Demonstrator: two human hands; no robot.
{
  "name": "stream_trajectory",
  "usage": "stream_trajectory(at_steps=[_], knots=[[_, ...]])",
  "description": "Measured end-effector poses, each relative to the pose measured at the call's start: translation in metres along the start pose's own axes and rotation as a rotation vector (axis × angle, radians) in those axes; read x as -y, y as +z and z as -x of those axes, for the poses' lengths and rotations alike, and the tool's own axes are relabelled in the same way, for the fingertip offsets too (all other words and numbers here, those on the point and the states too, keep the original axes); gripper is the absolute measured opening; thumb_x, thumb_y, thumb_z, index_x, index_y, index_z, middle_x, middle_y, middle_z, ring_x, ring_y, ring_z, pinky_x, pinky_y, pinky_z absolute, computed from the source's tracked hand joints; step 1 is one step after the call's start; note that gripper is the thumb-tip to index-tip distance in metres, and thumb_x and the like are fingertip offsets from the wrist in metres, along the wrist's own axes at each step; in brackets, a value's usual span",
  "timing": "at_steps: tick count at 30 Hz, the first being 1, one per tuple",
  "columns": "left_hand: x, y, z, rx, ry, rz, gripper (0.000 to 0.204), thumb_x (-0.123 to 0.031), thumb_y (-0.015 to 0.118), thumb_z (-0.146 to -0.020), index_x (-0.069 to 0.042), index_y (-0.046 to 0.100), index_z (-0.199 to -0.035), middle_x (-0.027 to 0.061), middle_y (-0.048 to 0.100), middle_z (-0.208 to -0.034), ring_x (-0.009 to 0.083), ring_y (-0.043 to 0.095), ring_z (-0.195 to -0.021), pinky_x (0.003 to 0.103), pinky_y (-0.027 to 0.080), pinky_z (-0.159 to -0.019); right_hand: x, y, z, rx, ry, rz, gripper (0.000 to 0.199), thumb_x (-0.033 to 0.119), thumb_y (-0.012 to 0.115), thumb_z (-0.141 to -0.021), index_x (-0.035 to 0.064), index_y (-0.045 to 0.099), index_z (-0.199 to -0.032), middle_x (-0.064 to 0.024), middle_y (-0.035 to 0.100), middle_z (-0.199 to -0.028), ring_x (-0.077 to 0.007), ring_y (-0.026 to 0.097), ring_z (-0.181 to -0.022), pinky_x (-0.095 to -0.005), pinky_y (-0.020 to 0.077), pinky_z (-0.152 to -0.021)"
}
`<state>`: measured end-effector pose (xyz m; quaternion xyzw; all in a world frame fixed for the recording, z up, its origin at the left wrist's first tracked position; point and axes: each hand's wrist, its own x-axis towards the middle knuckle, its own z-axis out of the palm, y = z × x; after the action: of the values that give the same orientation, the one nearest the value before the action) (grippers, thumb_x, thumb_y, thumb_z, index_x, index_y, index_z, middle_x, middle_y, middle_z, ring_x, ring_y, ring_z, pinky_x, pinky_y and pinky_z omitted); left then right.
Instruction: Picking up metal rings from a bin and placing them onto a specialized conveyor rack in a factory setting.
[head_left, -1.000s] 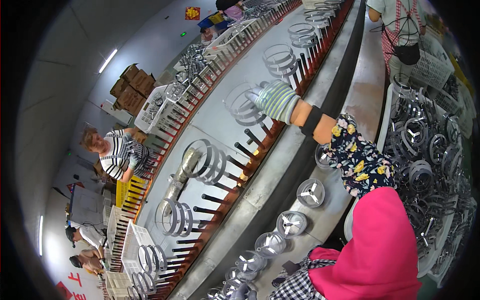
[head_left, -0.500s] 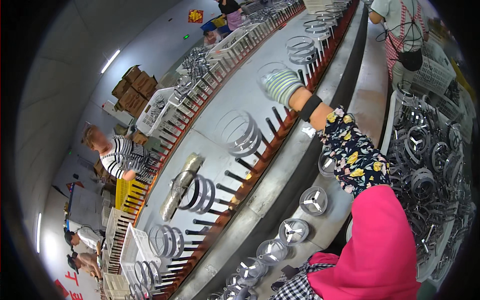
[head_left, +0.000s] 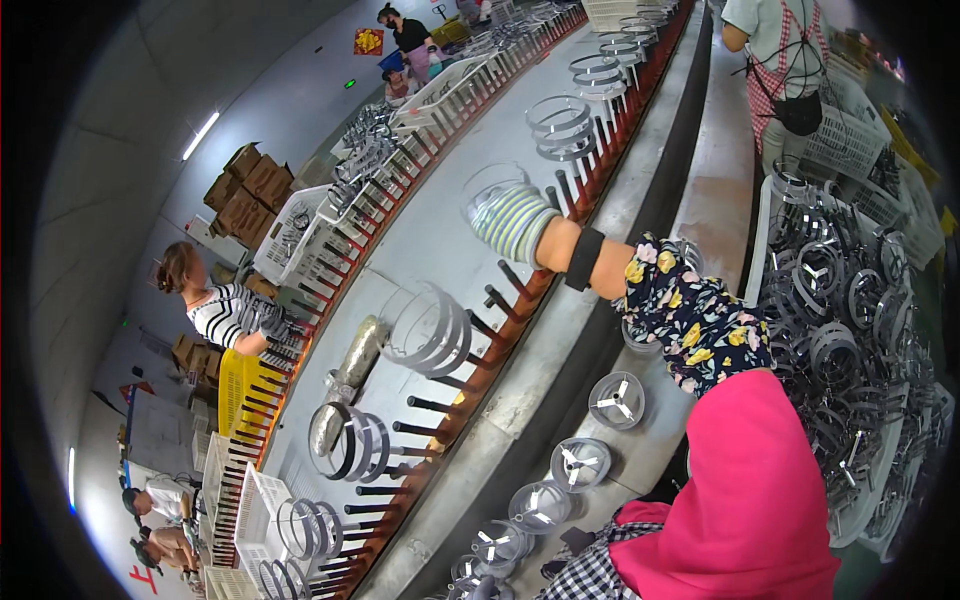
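Down at the lower right of the frame, a bright pink cloth (head_left: 745,500) and a checked sleeve (head_left: 590,578) fill the near corner. No left hand shows anywhere, so its state cannot be told.

Just above them, along the grey worktop (head_left: 640,455) edge, a row of round fan hubs (head_left: 616,398) with three-spoke centres lies flat, one after another, running from the middle toward the bottom of the frame; lying flat keeps them from rolling and within easy reach.

At centre frame the floral sleeve (head_left: 690,315) stretches up and left over the conveyor belt (head_left: 430,230). The right hand (head_left: 512,222), in a striped green and white glove, is closed around a thin wire ring (head_left: 490,190), a pale metal hoop held above the belt just beside the row of dark pegs (head_left: 520,285) on the red rail. I judge the pegs are there to keep each hoop standing on edge and spaced from its neighbour.

Further along, other ring stacks (head_left: 430,330) stand upright between pegs at lower centre left and again at upper centre (head_left: 562,125), all apart from one another.

At right, a white crate (head_left: 770,215) holds a heaped tangle of metal rings.

Far off, a person in a striped shirt (head_left: 222,312) works at left, and another stands at the top right (head_left: 780,50).
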<state>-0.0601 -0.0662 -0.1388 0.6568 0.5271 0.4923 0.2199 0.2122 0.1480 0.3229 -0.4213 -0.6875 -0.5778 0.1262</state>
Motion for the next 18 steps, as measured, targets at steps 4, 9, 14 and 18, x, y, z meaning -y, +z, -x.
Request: stream_trajectory(at_steps=[4, 9, 14, 18], knots=[[-0.008, -0.002, -0.001, 0.012, -0.061, 0.055, 0.029, -0.008, 0.061, -0.083, -0.003, 0.060, -0.111, 0.0167, 0.062, -0.101, 0.0268, 0.058, -0.092, 0.034, 0.047, -0.080, 0.018, -0.002, -0.002, 0.027, -0.063, -0.025, 0.018, 0.007, 0.049, -0.079, 0.0007, 0.062, -0.091, -0.0179, 0.064, -0.083, -0.0306, 0.066, -0.074, -0.0405, 0.0524, -0.059], [0.000, -0.004, -0.009, 0.069, -0.345, 0.420, 0.030, -0.001, 0.056, -0.085, -0.003, 0.059, -0.114, 0.0090, 0.060, -0.111, 0.0166, 0.054, -0.099, 0.027, 0.045, -0.083, 0.037, 0.003, -0.010, 0.074, -0.033, -0.053, 0.019, 0.007, 0.050, -0.080, -0.0005, 0.061, -0.094, -0.0191, 0.064, -0.087, -0.0308, 0.066, -0.076, -0.0408, 0.0525, -0.062], [-0.002, -0.015, -0.017, 0.058, -0.066, 0.138, 0.034, 0.001, 0.055, -0.085, -0.005, 0.057, -0.118, 0.0077, 0.059, -0.106, 0.0154, 0.053, -0.097, 0.026, 0.045, -0.081, 0.048, 0.000, 0.005, -0.050, 0.039, -0.152, 0.022, 0.016, 0.051, -0.084, 0.0019, 0.056, -0.101, -0.0143, 0.063, -0.089, -0.0281, 0.065, -0.077, -0.0405, 0.0524, -0.063], [0.011, -0.007, -0.022, 0.052, 0.048, -0.067, 0.033, -0.002, 0.058, -0.083, -0.007, 0.058, -0.116, 0.0111, 0.060, -0.103, 0.0176, 0.055, -0.090, 0.029, 0.046, -0.078, 0.054, -0.025, 0.052, -0.187, 0.074, -0.370, 0.027, 0.028, 0.051, -0.087, 0.0077, 0.054, -0.104, -0.0104, 0.061, -0.087, -0.0249, 0.064, -0.076, -0.0399, 0.0516, -0.063]])
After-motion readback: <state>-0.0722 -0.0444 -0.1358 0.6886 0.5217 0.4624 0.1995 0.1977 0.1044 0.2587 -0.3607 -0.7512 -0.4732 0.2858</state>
